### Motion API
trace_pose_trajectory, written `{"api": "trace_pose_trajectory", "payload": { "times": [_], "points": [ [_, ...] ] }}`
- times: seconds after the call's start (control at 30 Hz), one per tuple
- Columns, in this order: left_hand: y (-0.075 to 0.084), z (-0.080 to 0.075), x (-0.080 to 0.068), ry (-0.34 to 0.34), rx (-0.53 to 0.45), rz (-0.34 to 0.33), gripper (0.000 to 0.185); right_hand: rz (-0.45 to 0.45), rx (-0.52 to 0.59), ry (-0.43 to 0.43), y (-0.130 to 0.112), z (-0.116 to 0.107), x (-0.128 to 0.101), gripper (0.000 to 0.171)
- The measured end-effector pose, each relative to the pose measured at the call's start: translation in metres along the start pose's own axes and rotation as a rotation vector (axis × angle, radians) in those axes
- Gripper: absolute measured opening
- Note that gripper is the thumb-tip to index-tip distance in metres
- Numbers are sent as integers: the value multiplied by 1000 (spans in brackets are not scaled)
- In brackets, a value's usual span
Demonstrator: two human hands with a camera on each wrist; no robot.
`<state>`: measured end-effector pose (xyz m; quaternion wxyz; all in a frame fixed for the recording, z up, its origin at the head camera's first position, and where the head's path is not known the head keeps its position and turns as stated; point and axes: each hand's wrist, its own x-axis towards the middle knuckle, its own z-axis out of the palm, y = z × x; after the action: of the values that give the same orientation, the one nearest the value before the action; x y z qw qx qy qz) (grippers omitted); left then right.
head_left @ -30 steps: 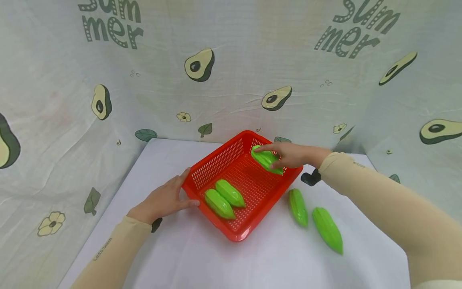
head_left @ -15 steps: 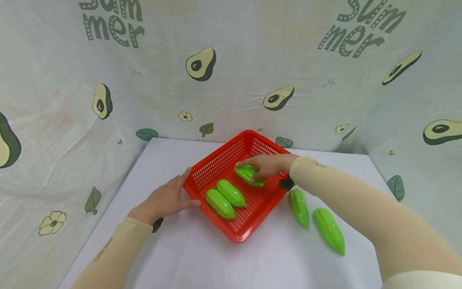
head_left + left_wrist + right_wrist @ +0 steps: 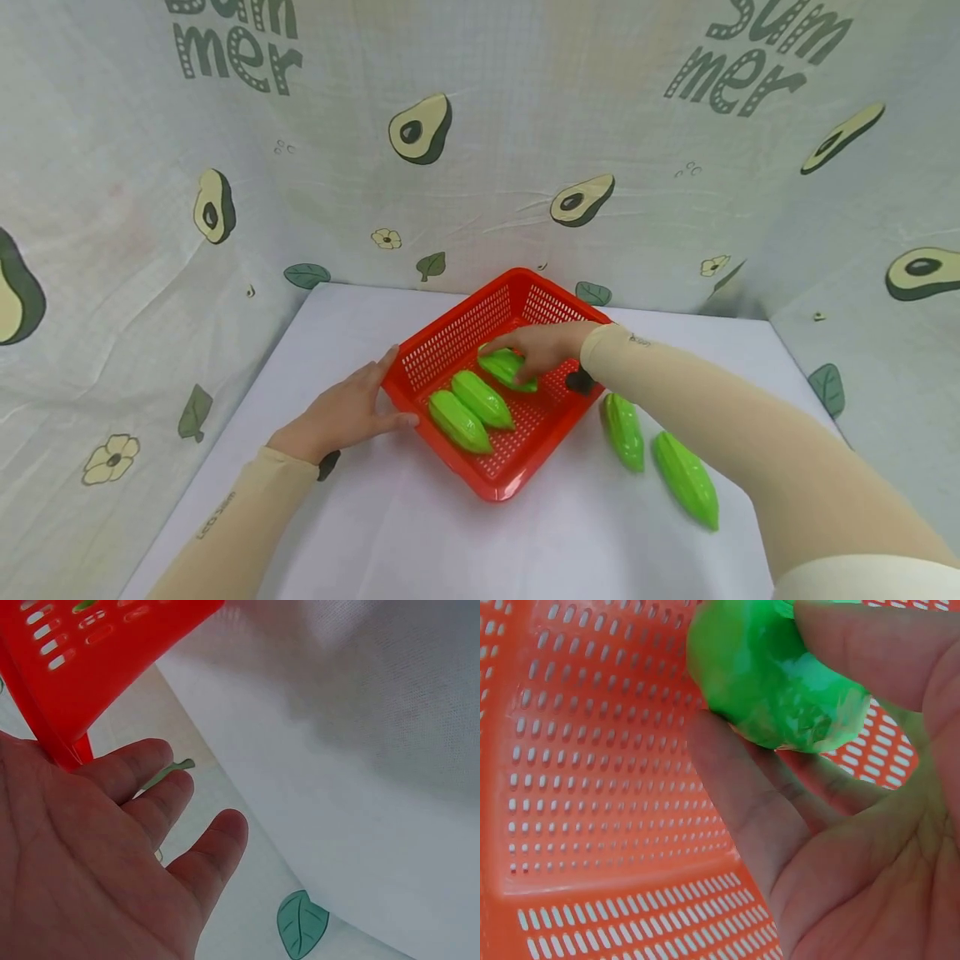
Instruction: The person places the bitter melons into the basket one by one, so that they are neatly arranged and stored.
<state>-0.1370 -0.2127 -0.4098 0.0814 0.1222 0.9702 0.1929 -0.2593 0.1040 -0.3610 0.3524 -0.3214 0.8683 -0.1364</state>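
A red perforated basket [image 3: 448, 343] stands on the white table [image 3: 420, 525]. Two green ridged fruits [image 3: 459, 421] [image 3: 483, 398] lie side by side in its near part. My right hand [image 3: 534, 350] holds a third green fruit [image 3: 504, 367] low inside the basket, next to those two; in the right wrist view the fruit [image 3: 772, 682] sits between my thumb and fingers [image 3: 742, 802] above the basket floor [image 3: 592, 772]. My left hand [image 3: 347, 410] rests flat against the basket's left wall, fingers straight [image 3: 161, 795], against the wall [image 3: 90, 660].
Two more green fruits [image 3: 624, 420] [image 3: 686, 478] lie on the table right of the basket, under my right forearm. Avocado-print cloth walls [image 3: 225, 208] close in the back and both sides. Bare table lies in front of the basket.
My right hand has carried the green fruit from the basket's far right rim down and leftward to beside the two fruits inside. The left hand has stayed on the basket.
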Motion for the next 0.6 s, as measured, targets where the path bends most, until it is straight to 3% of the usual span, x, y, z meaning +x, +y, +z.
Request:
{"api": "trace_pose_trajectory", "payload": {
  "times": [0.6],
  "points": [
    [0, 0, 2, -2, -3, 2, 124, 8, 13, -18, -1, 14, 14, 76]
  ]
}}
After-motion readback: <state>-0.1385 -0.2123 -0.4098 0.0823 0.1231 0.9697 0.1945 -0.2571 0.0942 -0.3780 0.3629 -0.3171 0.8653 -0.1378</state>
